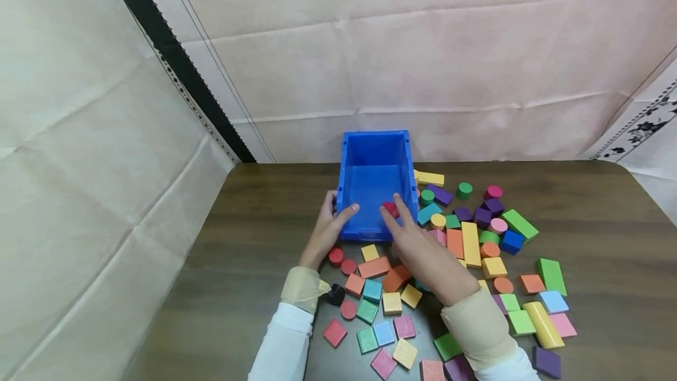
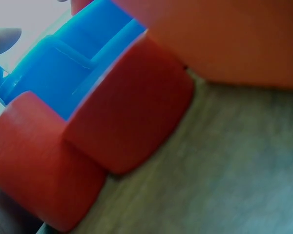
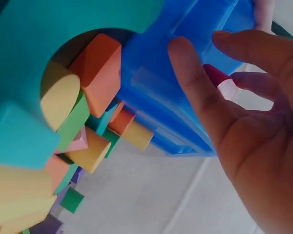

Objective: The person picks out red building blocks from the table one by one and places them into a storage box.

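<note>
Red cylinder at 10–11 o'clock from right hand, the nearer one: grip part-spread, can't tell if holding. Left hand grips blue bin at 8 o'clock.

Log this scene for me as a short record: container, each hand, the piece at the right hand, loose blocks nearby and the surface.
Container: blue plastic bin, open-topped, near the far table edge
Left hand: grips the bin's left side, thumb over the rim
Right hand: reaches over the bin's near right part
Piece at right hand: small red cylinder; gripped or loose, cannot tell
Loose blocks: many colours, including a long yellow rectangular block and a green cylinder, both right of the bin
Surface: brown wood-grain table
</note>
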Demonstrator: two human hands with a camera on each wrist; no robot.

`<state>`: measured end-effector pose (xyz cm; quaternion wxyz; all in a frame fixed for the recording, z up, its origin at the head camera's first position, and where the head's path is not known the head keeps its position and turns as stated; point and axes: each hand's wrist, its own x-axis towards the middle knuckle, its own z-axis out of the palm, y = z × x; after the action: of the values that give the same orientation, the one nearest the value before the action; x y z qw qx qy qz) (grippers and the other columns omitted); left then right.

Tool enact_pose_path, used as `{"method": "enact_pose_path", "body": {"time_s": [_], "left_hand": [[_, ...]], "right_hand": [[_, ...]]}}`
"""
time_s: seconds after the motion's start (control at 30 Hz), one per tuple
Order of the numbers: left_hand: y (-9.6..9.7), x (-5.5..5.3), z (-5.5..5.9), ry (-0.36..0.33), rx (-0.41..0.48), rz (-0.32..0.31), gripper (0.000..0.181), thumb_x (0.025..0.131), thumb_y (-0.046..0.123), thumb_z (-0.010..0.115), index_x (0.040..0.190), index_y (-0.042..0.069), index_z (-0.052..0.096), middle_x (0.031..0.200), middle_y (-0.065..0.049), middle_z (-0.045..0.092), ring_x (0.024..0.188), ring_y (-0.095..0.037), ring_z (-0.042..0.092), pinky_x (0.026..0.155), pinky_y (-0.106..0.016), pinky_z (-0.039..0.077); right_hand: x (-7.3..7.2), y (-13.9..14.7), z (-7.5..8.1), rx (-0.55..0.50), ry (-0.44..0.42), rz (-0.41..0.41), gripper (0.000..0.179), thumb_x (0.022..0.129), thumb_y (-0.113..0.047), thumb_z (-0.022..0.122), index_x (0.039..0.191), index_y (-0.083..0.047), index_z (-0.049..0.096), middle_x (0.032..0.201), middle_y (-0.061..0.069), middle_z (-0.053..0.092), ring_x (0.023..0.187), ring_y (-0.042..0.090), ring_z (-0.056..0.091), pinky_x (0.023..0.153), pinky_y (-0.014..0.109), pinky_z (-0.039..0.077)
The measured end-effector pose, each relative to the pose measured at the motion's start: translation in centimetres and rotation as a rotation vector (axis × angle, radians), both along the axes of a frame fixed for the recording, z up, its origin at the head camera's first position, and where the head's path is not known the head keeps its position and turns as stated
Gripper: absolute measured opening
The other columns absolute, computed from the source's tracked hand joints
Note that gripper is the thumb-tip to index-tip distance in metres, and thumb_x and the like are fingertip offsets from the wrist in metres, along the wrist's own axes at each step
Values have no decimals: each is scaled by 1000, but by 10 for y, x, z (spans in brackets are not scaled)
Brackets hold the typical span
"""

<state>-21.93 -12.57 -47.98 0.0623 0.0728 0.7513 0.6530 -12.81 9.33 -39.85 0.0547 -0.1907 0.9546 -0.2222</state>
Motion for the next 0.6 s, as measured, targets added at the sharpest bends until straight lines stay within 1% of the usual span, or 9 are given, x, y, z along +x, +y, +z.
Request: {"method": "enact_pose_path", "body": {"time_s": [0.1, 0.2, 0.3, 0.4, 0.43, 0.5, 0.53, 0.57, 0.6], "left_hand": [[3, 2, -1, -2, -1, 4, 53, 103, 36, 64, 145, 13, 40, 155, -15, 47, 137, -38, 53, 111, -59, 48], [3, 1, 0, -3, -5, 22, 54, 102, 36, 65, 145, 13, 41, 155, -14, 48, 136, -38, 53, 111, -60, 48], [3, 1, 0, -14, -12, 19, 55, 102, 37, 65, 146, 13, 40, 155, -12, 48, 137, -37, 53, 111, -59, 48], [3, 1, -1, -17, -7, 21, 57, 103, 37, 65, 147, 12, 40, 154, -12, 48, 137, -38, 52, 111, -60, 48], [3, 1, -1, -20, -6, 24, 58, 102, 38, 65, 148, 13, 40, 154, -12, 49, 137, -37, 52, 111, -60, 48], [3, 1, -1, -27, -5, 30, 63, 101, 44, 67, 148, 13, 40, 154, -11, 49, 137, -37, 52, 111, -61, 48], [3, 2, -1, -31, -6, 31, 66, 99, 48, 68, 149, 14, 40, 155, -10, 49, 138, -37, 52, 111, -61, 48], [3, 2, -2, -37, -9, 28, 69, 98, 51, 68, 149, 15, 40, 155, -9, 48, 138, -37, 52, 111, -61, 47], [3, 3, -2, -41, -12, 25, 71, 97, 54, 69, 149, 16, 40, 156, -8, 48, 139, -36, 52, 111, -60, 47]], "right_hand": [[3, 1, -1, 9, 11, 0, 76, 102, -6, 68, 167, -14, 30, 176, 18, 8, 108, 44, 71, 49, 13, 47], [1, 0, 0, 25, 18, 12, 75, 102, -6, 68, 167, -13, 30, 176, 18, 7, 115, 48, 68, 49, 13, 46], [1, -1, 1, 52, 33, 19, 74, 102, -8, 69, 166, -14, 32, 176, 18, 9, 121, 49, 66, 49, 13, 46], [0, -3, 3, 79, 70, 32, 72, 102, -10, 71, 165, -14, 37, 174, 20, 17, 111, 46, 71, 50, 16, 50], [0, -4, 3, 93, 89, 40, 71, 101, -11, 72, 164, -14, 39, 173, 21, 21, 108, 44, 73, 52, 19, 54], [-1, -6, 3, 117, 121, 54, 71, 100, -14, 74, 163, -13, 41, 171, 23, 27, 101, 42, 75, 58, 26, 60], [-1, -6, 3, 125, 133, 59, 70, 100, -15, 74, 162, -13, 42, 170, 23, 28, 98, 41, 76, 61, 30, 62], [-1, -7, 2, 134, 145, 61, 70, 99, -15, 75, 161, -13, 43, 169, 24, 30, 98, 41, 76, 63, 33, 64], [-1, -8, 2, 136, 153, 63, 70, 99, -15, 76, 161, -12, 44, 168, 24, 32, 96, 40, 77, 65, 35, 64]]}}
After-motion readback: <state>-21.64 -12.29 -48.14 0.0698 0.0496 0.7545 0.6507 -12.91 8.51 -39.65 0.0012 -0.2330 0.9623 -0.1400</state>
